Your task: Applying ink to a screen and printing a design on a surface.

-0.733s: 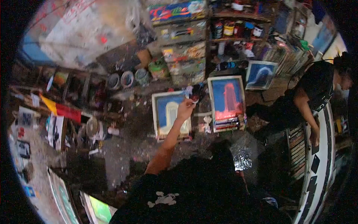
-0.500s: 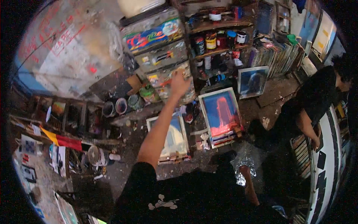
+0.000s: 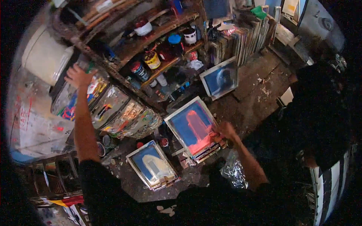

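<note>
My left hand is raised at the far left with its fingers spread and nothing in it. It is at the upper part of a paint-smeared drawer cabinet covered with colourful stickers. My right hand is at the right edge of a wooden-framed printing screen, whose blue mesh carries red ink. Its fingers are dark and blurred, so their grip is unclear. A crumpled shiny clear plastic sheet lies below that forearm. Left of the red-inked screen rests a smaller screen with cream ink.
Shelves behind hold paint tubs, among them a yellow one. Another blue screen leans near a row of upright frames. A white bucket stands on the cabinet. At right a person in dark clothes bends over.
My view has turned and tilted. The left hand has moved from the lower drawers up to the cabinet's top. The right hand has gone from the shiny plastic to the red-inked screen's edge.
</note>
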A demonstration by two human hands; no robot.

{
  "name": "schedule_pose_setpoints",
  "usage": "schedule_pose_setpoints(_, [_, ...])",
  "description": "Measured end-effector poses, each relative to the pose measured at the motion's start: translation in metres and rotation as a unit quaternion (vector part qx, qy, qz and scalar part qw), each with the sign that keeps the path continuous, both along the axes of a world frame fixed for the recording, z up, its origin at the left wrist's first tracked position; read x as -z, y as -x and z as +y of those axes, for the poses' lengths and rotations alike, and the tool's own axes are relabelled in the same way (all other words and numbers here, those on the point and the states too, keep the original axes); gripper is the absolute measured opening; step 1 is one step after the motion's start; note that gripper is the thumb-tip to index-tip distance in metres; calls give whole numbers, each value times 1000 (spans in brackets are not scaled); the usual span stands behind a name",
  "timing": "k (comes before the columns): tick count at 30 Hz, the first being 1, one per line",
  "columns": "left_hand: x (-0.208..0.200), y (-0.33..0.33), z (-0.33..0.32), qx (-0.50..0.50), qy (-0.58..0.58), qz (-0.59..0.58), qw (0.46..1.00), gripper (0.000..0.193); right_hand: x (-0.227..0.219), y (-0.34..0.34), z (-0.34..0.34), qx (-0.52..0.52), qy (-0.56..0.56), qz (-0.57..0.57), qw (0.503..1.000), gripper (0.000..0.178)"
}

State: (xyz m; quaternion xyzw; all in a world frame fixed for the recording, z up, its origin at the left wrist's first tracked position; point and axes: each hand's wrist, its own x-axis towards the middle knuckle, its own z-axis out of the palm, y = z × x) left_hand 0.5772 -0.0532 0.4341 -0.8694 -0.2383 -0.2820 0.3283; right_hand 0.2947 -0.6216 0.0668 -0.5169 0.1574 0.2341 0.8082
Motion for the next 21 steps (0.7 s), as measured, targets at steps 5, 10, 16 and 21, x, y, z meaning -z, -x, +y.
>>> schedule_pose_setpoints(5, [4,-40,-2,125,-174,-75,974,116,74,-229,-43,-10,507,-345,790,38])
schedule_pose_setpoints(10, [-12,3,30,39,-194,-50,979,115,17,-434,41,5,406,-456,792,61])
schedule_pose_setpoints(16, [16,-51,7,91,-129,-60,986,119,85,-628,-82,151,611,-381,677,74])
schedule_pose_setpoints(21, [0,-28,25,106,-159,-52,980,121,71,-661,13,213,554,-392,703,80])
